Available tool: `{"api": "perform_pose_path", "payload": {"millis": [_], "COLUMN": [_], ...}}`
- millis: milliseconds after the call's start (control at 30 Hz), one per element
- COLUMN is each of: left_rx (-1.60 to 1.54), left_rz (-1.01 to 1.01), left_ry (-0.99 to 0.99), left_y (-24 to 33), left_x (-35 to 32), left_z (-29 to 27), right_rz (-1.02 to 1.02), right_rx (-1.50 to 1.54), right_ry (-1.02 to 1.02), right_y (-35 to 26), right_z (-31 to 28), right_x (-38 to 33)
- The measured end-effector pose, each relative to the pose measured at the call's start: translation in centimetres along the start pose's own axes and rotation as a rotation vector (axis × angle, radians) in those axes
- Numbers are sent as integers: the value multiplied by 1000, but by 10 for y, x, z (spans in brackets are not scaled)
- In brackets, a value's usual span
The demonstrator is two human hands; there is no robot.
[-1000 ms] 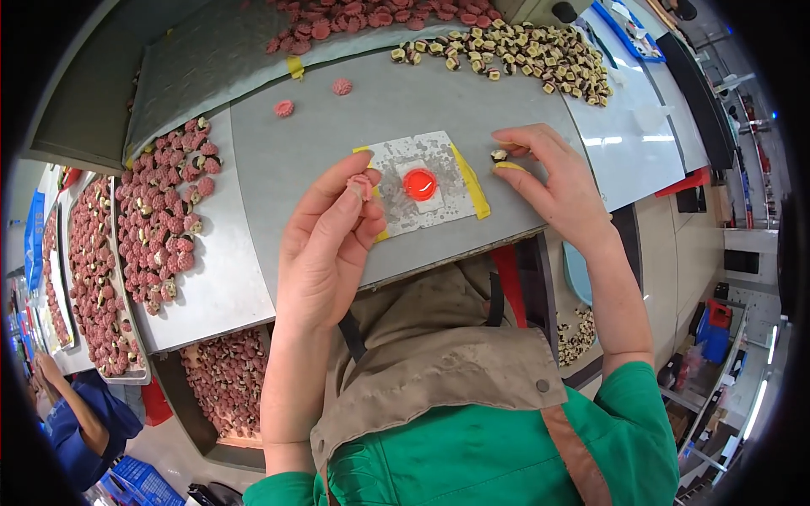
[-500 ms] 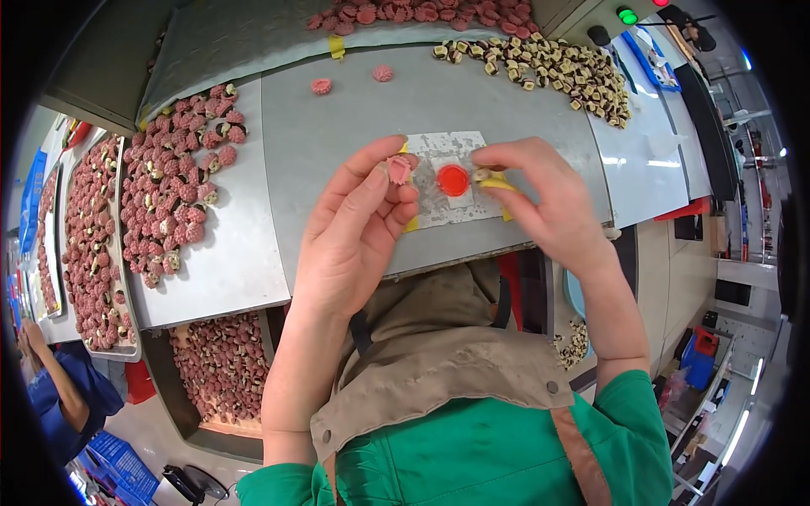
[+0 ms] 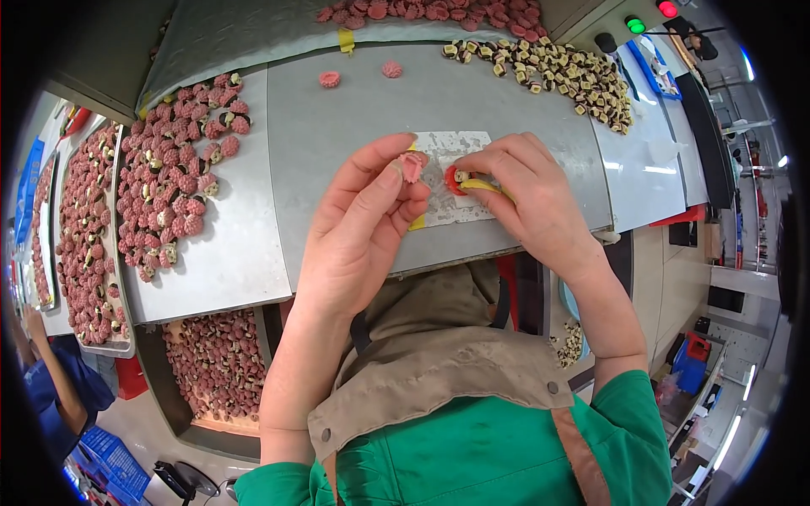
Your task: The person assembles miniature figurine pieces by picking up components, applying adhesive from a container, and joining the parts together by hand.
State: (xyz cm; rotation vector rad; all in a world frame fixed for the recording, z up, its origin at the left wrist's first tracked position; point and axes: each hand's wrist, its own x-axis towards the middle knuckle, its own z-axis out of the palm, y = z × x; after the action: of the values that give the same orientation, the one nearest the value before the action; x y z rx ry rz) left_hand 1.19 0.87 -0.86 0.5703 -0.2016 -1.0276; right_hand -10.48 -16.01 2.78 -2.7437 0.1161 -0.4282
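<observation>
Red round dish [image 3: 450,182] lay just left of the nearer right hand [image 3: 533,191], whose fingers pinched a cream-and-dark nugget [image 3: 461,176]; the left hand [image 3: 359,209] pinched a pink ribbed shell [image 3: 412,167].

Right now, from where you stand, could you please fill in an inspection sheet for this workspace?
Surface: grey worktop, with a speckled pale sheet in front of the person.
Things in hand: a pink textured piece and a small cream-and-dark piece, the latter at a round red dish; contact cannot be told.
Clutter: two loose pink pieces; pink-and-dark pieces heaped left; cream-and-dark cubes upper right.
Hands: left hand pinches the pink piece; right hand the cream-and-dark one.
Cables: nothing seen for certain.
Surroundings: a co-worker's blue clothing, far left; lit green lamp and red lamp, upper right.
</observation>
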Motion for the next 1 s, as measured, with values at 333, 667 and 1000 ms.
{"api": "perform_pose_path", "payload": {"millis": [333,667,1000], "left_rx": [27,64,44], "left_rz": [-20,-48,-29], "left_ry": [-2,11,-34], "left_y": [0,2,-1], "left_x": [1,0,2], "left_z": [3,7,5], "right_rz": [-74,86,-235], "right_rx": [91,355,225], "right_ry": [-57,-32,197], "right_y": [5,0,-17], "right_z": [-8,-9,-1], "right_x": [4,1,25]}}
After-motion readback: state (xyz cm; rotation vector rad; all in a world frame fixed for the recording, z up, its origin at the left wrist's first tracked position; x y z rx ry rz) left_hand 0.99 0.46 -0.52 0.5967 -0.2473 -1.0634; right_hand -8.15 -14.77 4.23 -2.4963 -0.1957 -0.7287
